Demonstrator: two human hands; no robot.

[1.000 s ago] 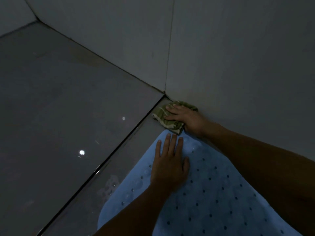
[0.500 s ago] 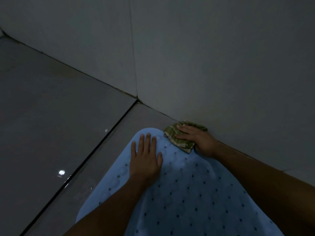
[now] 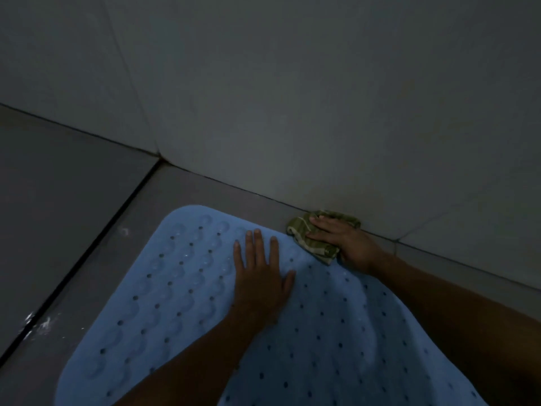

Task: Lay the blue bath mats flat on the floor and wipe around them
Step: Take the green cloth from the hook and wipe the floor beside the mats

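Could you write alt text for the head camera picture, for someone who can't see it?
A left hand presses flat on a blue bath mat on a grey tiled floor, while the right hand presses a green cloth where floor meets wall.

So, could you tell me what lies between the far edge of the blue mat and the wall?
In the head view, a bare strip of grey floor separates the blue mat from the wall; at its right end the right hand presses a green cloth.

Blue perforated mat (image 3: 181,288) flat on floor; green cloth (image 3: 304,230) beside.
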